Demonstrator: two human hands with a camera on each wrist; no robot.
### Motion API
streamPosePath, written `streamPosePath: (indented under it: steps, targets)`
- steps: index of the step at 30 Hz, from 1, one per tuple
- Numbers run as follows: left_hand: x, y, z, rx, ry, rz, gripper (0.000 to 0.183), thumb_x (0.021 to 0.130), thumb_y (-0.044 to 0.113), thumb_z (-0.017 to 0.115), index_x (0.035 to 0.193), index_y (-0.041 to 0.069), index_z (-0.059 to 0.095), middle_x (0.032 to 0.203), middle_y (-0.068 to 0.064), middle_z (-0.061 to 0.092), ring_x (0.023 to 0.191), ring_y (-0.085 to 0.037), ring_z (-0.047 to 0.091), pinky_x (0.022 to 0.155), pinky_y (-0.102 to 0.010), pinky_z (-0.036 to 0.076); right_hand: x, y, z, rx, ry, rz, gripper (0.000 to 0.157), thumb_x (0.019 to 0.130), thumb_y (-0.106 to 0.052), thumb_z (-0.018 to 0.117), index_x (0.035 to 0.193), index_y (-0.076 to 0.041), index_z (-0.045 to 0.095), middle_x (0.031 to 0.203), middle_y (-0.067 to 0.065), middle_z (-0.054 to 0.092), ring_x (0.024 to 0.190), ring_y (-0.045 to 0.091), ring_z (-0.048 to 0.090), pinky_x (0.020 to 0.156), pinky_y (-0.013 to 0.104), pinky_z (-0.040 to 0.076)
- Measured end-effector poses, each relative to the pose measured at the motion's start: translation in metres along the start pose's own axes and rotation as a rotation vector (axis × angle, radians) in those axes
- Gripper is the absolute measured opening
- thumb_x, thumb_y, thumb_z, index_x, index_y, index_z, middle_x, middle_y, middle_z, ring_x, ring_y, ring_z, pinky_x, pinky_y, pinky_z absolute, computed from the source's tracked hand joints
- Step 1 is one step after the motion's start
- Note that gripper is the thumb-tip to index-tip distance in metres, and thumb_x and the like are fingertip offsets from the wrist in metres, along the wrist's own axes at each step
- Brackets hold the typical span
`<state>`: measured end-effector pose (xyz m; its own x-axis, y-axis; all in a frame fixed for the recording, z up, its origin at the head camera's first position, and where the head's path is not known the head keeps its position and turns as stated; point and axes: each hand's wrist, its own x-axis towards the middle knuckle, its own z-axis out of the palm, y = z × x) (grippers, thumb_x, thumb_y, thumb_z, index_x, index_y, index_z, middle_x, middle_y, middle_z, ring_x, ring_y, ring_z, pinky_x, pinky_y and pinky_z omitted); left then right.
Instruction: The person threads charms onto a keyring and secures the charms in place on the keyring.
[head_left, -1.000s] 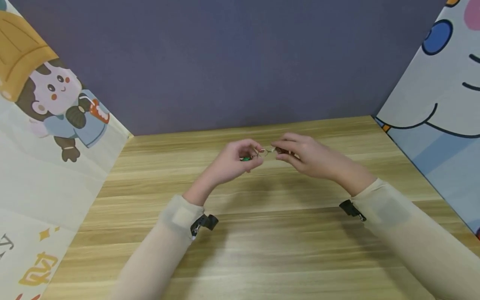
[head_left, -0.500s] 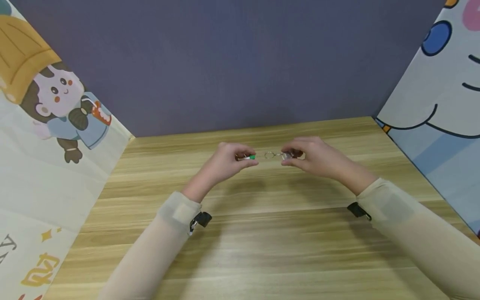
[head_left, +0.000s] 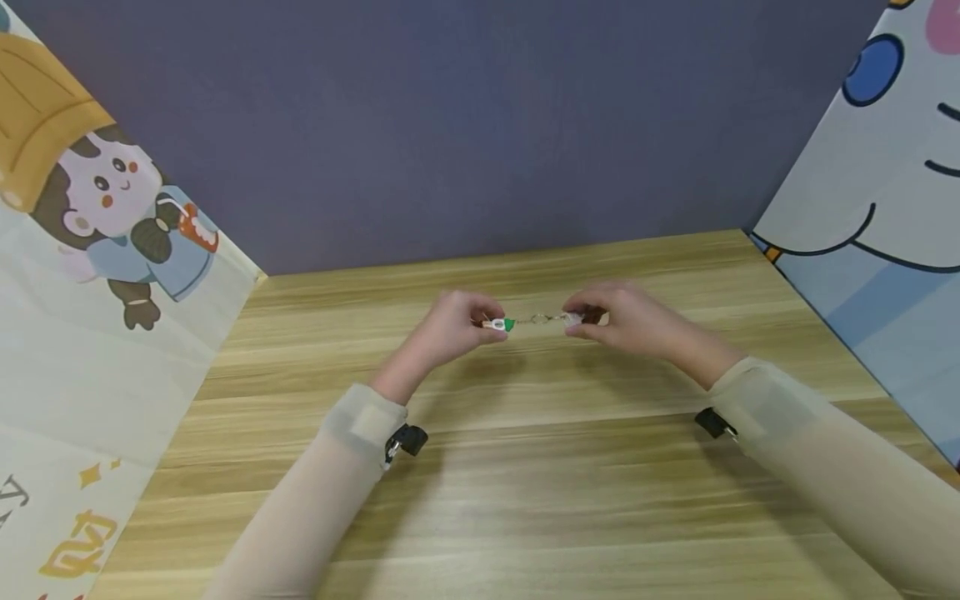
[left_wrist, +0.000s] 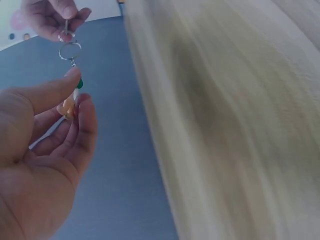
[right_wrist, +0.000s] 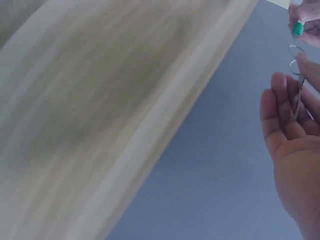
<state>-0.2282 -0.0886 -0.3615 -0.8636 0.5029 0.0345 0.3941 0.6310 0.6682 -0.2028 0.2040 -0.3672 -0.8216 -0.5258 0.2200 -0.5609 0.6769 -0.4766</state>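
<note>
A small keychain is stretched between both hands above the wooden table (head_left: 480,475). My left hand (head_left: 450,329) pinches a charm (head_left: 499,324) in white and green, with an orange part showing in the left wrist view. Between thumb and fingers, my right hand (head_left: 637,321) pinches the flat, clear piece (head_left: 573,319) at the other end; in the right wrist view the piece (right_wrist: 299,100) appears thin and edge-on. A metal ring (left_wrist: 61,53) and short chain link the two ends. Fingers cover part of each end.
A dark blue-grey wall (head_left: 480,133) rises behind the table's far edge. Cartoon-printed panels stand at the left (head_left: 82,367) and right (head_left: 892,308). Black camera mounts sit on the left cuff (head_left: 406,440) and right cuff (head_left: 716,423).
The hands have drawn apart, so more of the ring, chain and both ends shows. Both hands have come slightly lower in the head view, and the charm has turned to show its white face.
</note>
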Motion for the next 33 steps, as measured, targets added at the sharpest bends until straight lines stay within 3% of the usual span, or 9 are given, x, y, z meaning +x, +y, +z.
streamPosePath:
  steps: [8,12,16,23,33]
  targets:
    - [0.009,-0.025,0.014,-0.011,-0.037,-0.009,0.018,0.086,0.011,0.088,0.101,0.007,0.078,0.092,-0.005,0.074,0.078,-0.015,0.062,0.065,-0.023,0.052,0.007,0.021,0.031,0.097,-0.013,0.096,0.023,0.092,-0.019,0.085,0.112,-0.009,0.079,0.1,0.003,0.075,0.091,0.016,0.068,0.08,0.031,0.059]
    - [0.01,-0.04,0.021,-0.069,-0.048,-0.028,0.019,0.085,0.011,0.089,0.101,0.008,0.079,0.09,-0.005,0.074,0.075,-0.016,0.061,0.065,-0.024,0.052,0.004,0.031,0.048,0.187,-0.052,0.14,0.021,0.091,-0.017,0.086,0.11,-0.009,0.08,0.101,0.004,0.075,0.092,0.016,0.068,0.081,0.03,0.059]
    - [0.011,-0.053,0.03,-0.087,-0.069,-0.075,0.019,0.084,0.015,0.09,0.098,0.01,0.08,0.084,-0.001,0.071,0.075,-0.013,0.058,0.069,-0.024,0.05,0.003,0.038,0.06,0.204,-0.101,0.165,0.024,0.093,-0.021,0.085,0.113,-0.01,0.08,0.104,0.004,0.076,0.095,0.015,0.068,0.083,0.029,0.059]
    - [0.011,-0.06,0.04,-0.097,-0.066,-0.072,0.023,0.082,0.016,0.093,0.098,0.008,0.079,0.083,0.0,0.069,0.075,-0.011,0.056,0.07,-0.023,0.048,0.006,0.05,0.067,0.224,-0.091,0.17,0.024,0.092,-0.02,0.085,0.113,-0.01,0.079,0.106,0.005,0.074,0.097,0.017,0.069,0.085,0.029,0.059]
    - [0.014,-0.067,0.041,-0.123,-0.146,-0.115,0.025,0.082,0.019,0.093,0.101,0.01,0.079,0.089,0.004,0.065,0.085,-0.011,0.057,0.078,-0.022,0.048,0.007,0.055,0.068,0.249,-0.131,0.189,0.023,0.093,-0.023,0.085,0.113,-0.013,0.08,0.109,0.005,0.072,0.099,0.017,0.068,0.088,0.031,0.059]
